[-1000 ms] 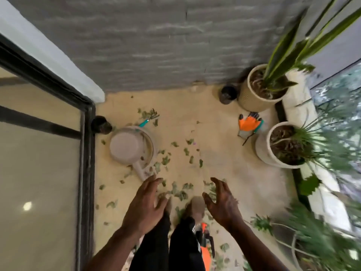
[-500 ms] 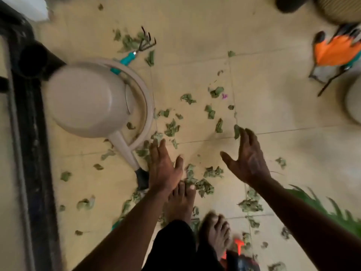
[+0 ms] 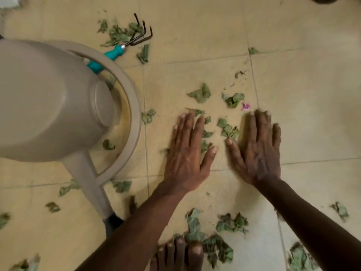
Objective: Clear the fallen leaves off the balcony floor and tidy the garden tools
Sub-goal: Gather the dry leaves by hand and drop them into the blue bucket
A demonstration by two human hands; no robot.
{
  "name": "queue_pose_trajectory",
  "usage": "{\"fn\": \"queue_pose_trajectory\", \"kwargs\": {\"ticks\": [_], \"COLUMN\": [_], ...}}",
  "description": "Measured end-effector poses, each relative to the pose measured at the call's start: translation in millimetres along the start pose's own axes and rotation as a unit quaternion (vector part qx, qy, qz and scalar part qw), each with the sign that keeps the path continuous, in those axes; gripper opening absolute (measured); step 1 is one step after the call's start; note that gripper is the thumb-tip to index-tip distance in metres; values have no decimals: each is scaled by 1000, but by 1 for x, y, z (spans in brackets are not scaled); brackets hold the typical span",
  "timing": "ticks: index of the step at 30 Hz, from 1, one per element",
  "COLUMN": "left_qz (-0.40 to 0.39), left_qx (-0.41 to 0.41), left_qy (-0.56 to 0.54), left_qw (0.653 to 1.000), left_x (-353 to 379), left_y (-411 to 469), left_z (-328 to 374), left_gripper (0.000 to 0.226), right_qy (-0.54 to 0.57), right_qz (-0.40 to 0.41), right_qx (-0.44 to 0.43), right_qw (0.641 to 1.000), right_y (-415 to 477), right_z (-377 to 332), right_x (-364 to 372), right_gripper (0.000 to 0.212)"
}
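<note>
The left hand [image 3: 186, 153] and right hand [image 3: 257, 151] are spread flat, palms down, fingers straight, holding nothing, side by side low at the tiled floor [image 3: 302, 85]. Some leaves [image 3: 227, 130] lie between them, and more lie beyond the fingertips and near the bare foot [image 3: 179, 255]. The hand rake [image 3: 117, 51] lies diagonal at far left, tines pointing up-right, with its handle end passing under the handle of the watering can [image 3: 48, 98]

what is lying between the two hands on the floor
Head view: a few crumpled green leaves lie on the tile floor between the left hand and right hand.
</note>
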State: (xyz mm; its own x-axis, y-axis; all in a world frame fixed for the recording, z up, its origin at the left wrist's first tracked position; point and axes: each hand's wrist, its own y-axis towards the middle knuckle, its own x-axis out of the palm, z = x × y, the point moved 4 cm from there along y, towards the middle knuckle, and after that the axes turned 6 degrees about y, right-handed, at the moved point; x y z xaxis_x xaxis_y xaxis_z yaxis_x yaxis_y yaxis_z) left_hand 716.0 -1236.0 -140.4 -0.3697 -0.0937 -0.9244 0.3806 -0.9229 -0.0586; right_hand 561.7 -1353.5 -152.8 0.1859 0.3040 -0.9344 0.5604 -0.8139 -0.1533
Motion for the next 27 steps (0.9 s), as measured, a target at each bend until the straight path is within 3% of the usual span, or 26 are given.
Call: {"fn": "queue_pose_trajectory", "kwargs": {"ticks": [2, 6, 9, 11, 15, 17, 20, 22, 25, 27], "left_qz": [26, 62, 52, 34, -35, -32, 28, 40, 45, 59], "left_qx": [3, -202, -274, -237, 53, 130, 104, 87, 93, 93], "left_qy": [8, 62, 44, 76, 57, 15, 14, 27, 36, 22], "left_qw": [1000, 976, 959, 968, 996, 991, 994, 995, 994, 994], "left_x": [-7, -20, -19, -15, -3, -7, -13, -13, -11, -11], "left_y": [6, 14, 27, 43, 79, 91, 97, 94, 93, 94], "left_z": [-6, -55, -77, -70, -22, -14, -30, -36, -33, -33], "left_gripper": [74, 81, 87, 90, 84, 77, 76, 79, 80, 80], "right_qy": [-9, -14, -18, -28, -14, 57, 150, 131, 98, 54], "right_qz": [-2, 10, -4, -10, -34, -44, 32, 58, -8, -43], "right_qx": [-25, -45, -26, -28, -145, -203, -152, -94, -63, -100], "right_qw": [1000, 999, 999, 999, 989, 977, 976, 985, 993, 993], "right_y": [11, 34, 57, 71, 78, 77, 101, 135, 188, 202], "right_z": [-5, 2, 11, 6, -17, -21, -6, 12, 29, 25], "right_x": [2, -2, -7, -9, -5, -8, -35, -53, -61, -55], "right_gripper": [88, 94, 99, 98, 91, 87, 82, 87, 96, 99]}}
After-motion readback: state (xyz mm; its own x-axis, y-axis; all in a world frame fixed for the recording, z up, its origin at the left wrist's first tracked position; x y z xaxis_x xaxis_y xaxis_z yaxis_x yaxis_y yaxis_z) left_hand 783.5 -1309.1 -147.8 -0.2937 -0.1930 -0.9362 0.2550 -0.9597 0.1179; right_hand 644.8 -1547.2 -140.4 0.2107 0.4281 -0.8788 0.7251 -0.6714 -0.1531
